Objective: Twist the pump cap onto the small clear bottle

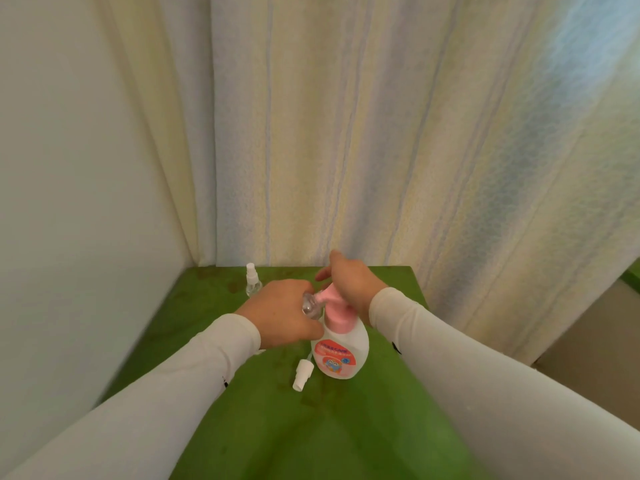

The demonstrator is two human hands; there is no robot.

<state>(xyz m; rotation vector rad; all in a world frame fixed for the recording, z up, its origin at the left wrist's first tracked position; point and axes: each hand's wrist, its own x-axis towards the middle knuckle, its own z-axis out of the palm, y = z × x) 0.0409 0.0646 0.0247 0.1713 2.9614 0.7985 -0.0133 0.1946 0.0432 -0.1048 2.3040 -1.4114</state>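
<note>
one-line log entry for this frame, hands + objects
left hand: holds small clear bottle at pink spout | right hand: on pump bottle head | loose white sprayer on green table
</note>
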